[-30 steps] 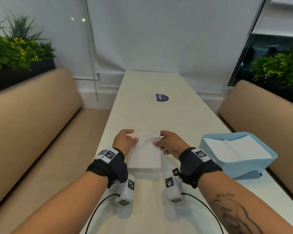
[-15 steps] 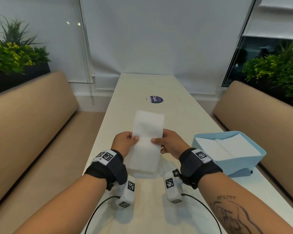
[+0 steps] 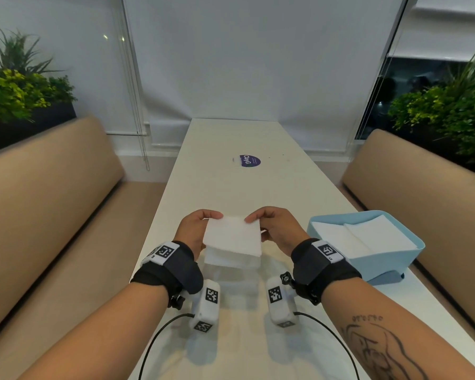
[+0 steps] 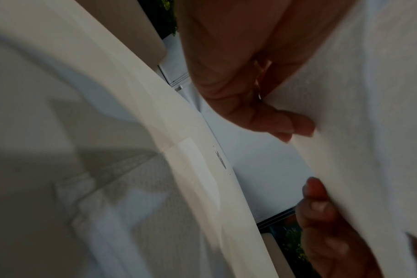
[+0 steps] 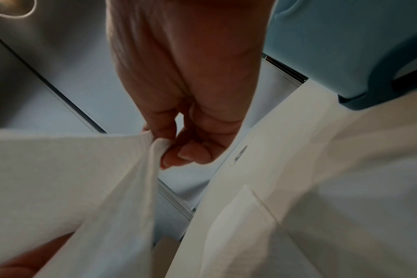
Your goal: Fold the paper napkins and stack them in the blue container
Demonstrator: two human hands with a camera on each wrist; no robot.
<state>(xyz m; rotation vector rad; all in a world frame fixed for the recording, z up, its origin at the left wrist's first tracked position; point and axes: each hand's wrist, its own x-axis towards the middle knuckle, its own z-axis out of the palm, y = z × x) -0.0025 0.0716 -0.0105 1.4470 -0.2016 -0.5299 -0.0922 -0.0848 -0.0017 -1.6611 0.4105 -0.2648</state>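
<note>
Both hands hold one white napkin (image 3: 232,235), folded over, just above the counter (image 3: 231,187). At left, the left hand (image 3: 194,234) pinches its far left corner, its grip closed on the paper. Under the napkin a white pile (image 3: 231,260) lies on the counter. The right hand (image 3: 279,231) pinches the far right corner, two layers nipped between its fingers (image 5: 186,152). Further right, near the counter's edge, the blue container (image 3: 395,267) sits with folded napkins (image 3: 373,237) lying inside it.
</note>
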